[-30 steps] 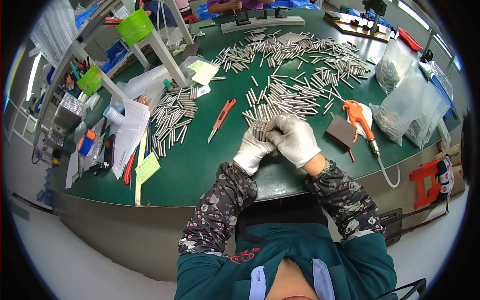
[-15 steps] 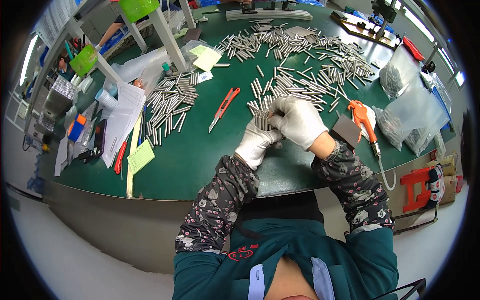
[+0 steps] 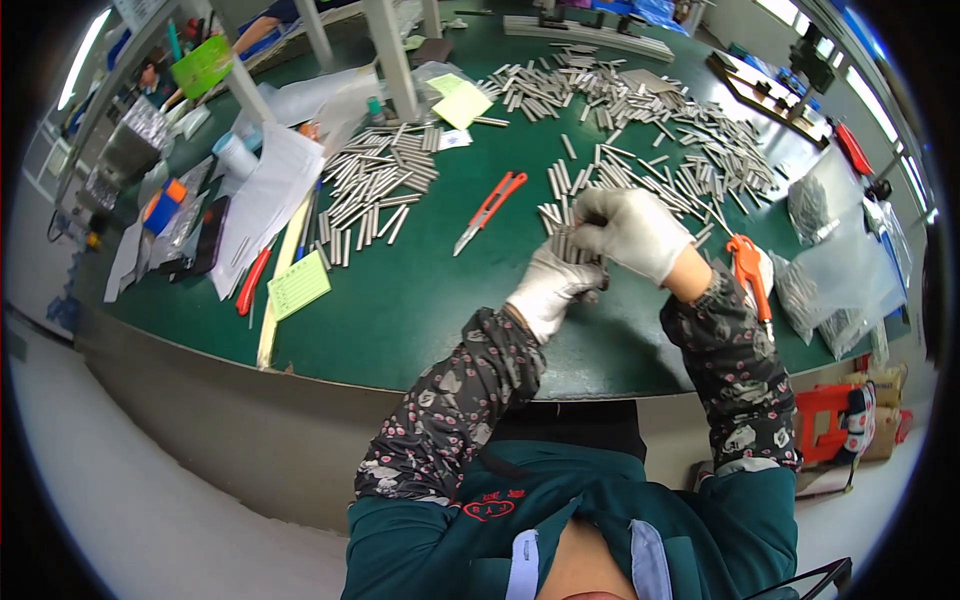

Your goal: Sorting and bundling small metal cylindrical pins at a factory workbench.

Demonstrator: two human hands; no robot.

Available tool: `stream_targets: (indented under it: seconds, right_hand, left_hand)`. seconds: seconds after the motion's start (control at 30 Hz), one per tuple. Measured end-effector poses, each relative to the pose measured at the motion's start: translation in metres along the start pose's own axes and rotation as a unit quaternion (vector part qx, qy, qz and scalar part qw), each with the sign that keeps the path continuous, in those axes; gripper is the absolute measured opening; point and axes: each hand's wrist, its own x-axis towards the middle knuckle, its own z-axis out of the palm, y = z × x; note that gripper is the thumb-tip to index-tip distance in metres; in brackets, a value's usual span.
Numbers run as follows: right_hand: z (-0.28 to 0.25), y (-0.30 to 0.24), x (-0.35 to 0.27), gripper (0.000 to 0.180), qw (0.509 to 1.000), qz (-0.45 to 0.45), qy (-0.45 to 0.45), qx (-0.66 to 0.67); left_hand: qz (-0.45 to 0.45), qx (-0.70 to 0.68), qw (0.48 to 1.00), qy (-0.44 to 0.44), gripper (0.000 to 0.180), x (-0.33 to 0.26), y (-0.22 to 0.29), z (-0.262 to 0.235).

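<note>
Both my hands wear white gloves and meet over the near middle of the green table. My left hand [image 3: 548, 290] is closed around an upright bunch of short metal pins [image 3: 563, 246]. My right hand [image 3: 636, 236] is just above and beside that bunch, its fingers bent together at the tops of the pins. Whether a pin sits between those fingers is hidden. More loose metal pins [image 3: 735, 155] spread in a wide pile beyond my hands. A second heap of pins [image 3: 380, 175] lies to the left.
An orange utility knife [image 3: 490, 213] lies with its blade out, left of my hands. To the right are an orange air gun [image 3: 748, 268] and clear bags of parts [image 3: 808, 210]. Papers [image 3: 285, 180], a yellow slip [image 3: 299, 285] and a red-handled tool [image 3: 253, 282] lie left.
The whole view has shifted, so the table's contents appear farther right. My left hand keeps its hold on the pins, and my right hand stays beside them with its fingers bent.
</note>
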Motion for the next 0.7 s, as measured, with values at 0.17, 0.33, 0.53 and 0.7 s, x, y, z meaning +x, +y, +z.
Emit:
stream_targets:
  seconds: [0.17, 0.33, 0.53, 0.7]
  right_hand:
    - [-0.011, -0.002, 0.010, 0.016, 0.997, 0.059, -0.037, 0.030]
    - [-0.022, -0.007, 0.037, 0.007, 0.999, -0.022, 0.033, -0.006]
    - [0.016, -0.056, 0.073, 0.014, 0.956, 0.121, -0.033, 0.265]
    - [0.094, -0.056, 0.104, 0.022, 0.949, 0.161, -0.097, 0.254]
  left_hand:
    - [0.006, -0.027, 1.000, -0.002, 0.030, 0.004, -0.003, 0.003]
    - [-0.003, -0.050, 0.999, 0.019, 0.028, 0.005, 0.001, -0.007]
    - [0.003, -0.032, 0.999, 0.033, 0.028, 0.009, -0.012, -0.015]
    - [0.020, -0.064, 0.997, -0.035, 0.033, 0.004, -0.060, -0.052]
